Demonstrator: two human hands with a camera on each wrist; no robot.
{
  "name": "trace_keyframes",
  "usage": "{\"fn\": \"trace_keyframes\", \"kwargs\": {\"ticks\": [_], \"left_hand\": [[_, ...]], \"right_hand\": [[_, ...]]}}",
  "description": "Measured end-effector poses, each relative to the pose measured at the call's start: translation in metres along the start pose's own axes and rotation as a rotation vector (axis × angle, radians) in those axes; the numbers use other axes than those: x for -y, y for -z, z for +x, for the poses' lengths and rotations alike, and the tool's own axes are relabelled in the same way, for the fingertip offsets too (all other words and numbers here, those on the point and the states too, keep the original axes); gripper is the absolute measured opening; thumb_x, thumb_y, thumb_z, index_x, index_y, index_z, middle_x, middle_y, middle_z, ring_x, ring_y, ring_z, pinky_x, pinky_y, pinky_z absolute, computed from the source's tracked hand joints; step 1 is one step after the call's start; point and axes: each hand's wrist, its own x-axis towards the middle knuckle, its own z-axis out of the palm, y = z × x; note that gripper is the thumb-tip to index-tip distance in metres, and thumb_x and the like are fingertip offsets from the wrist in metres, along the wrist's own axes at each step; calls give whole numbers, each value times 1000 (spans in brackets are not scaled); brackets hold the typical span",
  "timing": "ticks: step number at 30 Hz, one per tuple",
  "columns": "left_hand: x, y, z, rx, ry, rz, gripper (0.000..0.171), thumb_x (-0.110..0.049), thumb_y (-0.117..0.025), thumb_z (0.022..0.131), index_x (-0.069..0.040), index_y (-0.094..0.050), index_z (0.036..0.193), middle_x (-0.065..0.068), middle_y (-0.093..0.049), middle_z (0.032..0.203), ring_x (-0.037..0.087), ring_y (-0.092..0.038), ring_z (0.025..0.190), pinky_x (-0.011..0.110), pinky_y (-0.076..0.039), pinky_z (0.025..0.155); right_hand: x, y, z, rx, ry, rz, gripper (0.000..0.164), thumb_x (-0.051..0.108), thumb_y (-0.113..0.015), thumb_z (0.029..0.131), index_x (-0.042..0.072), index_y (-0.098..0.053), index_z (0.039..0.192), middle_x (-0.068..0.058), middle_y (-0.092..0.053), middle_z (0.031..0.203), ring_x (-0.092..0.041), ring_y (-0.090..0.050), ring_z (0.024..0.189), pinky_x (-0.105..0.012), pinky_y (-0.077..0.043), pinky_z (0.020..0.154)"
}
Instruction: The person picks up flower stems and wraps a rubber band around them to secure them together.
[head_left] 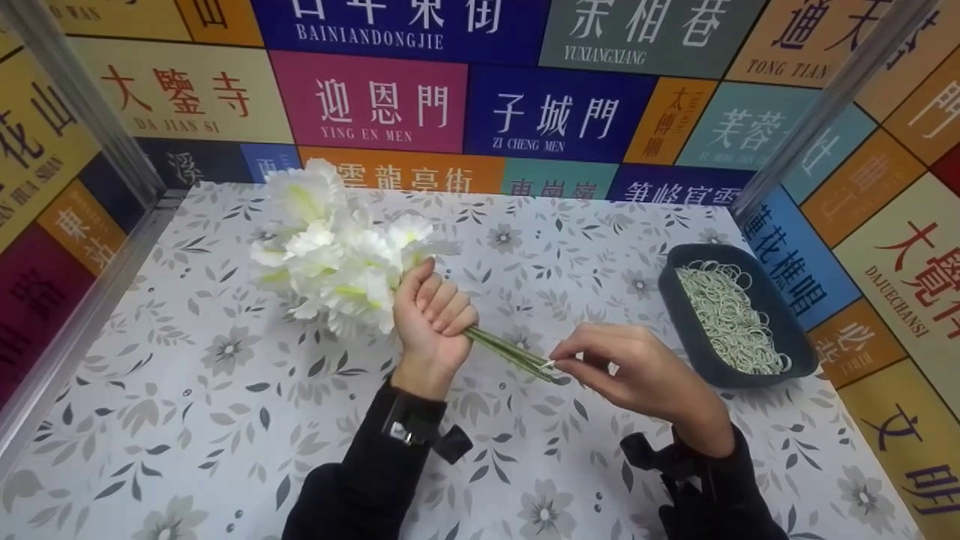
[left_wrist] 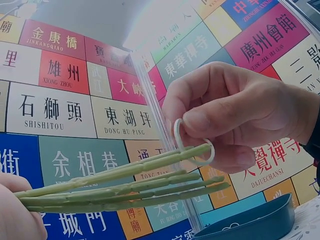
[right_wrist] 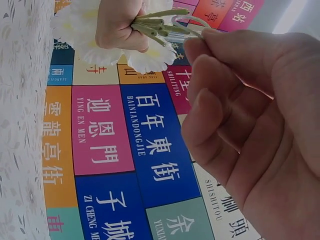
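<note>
Left hand (head_left: 433, 315): fingers are being clenched round a bundle of green stems (head_left: 504, 347), with the thumb being laid toward the flower heads. The stems are being gripped above the middle of the desk (head_left: 225, 435), their cut ends being pointed toward its right edge. White flowers (head_left: 337, 262), with yellow-green at their centres, are being held out on the other side of the fist, toward the desk's far left corner.

Right hand (head_left: 637, 367): a thin, pale rubber band (left_wrist: 177, 135) is being pinched between thumb and index finger; the remaining fingers are being held loosely bent, as seen from the right wrist. The band is being held at the cut ends, nearer the desk's right edge than the left fist. From the left wrist, the uppermost stem's tip is being encircled by the loop, while the lower stem ends are being left outside it.

More pale bands (head_left: 724, 319) are being contained in a dark tray (head_left: 679, 330), which is being supported by the desk along its right edge, toward the far right corner.
</note>
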Motion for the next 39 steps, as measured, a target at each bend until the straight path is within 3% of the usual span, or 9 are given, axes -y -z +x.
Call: {"fn": "trace_keyframes", "kwargs": {"ticks": [11,18,24,31,39], "left_hand": [[2,1,0,-17,23,2,57,-22,-40,105,-20,-33,48,-9,-31,38,3,-19,34,17,-17,31],[6,1,-2,-18,43,14,57,-22,-41,105,-21,-32,49,-9,-31,38,3,-18,33,17,-17,31],[7,1,-2,27,98,-1,57,-23,-38,105,-21,-31,49,-9,-31,38,3,-15,35,17,-15,32],[13,2,-4,57,137,3,57,-24,-39,106,-21,-33,49,-10,-32,39,3,-16,35,17,-16,31],[27,3,-8,47,168,44,57,-24,-42,105,-22,-34,49,-11,-31,39,2,-18,35,17,-16,31]], "right_hand": [[-2,-10,2,22,-74,-51,21,-2,-76,87,10,-73,103,4,-71,90,-5,-62,70,-14,-51,62],[-4,-18,4,8,-49,-25,20,-2,-75,88,11,-73,103,3,-71,91,-6,-63,71,-16,-52,64],[-3,-22,7,-6,-46,-4,18,0,-75,88,10,-73,103,4,-71,90,-5,-61,70,-14,-51,63],[-4,-33,12,-78,-29,-56,17,1,-75,88,8,-72,103,3,-70,87,-5,-57,64,-13,-48,58],[-5,-47,12,-187,-159,-147,5,12,-68,97,9,-71,98,4,-69,83,-2,-51,55,-14,-44,49]]}}
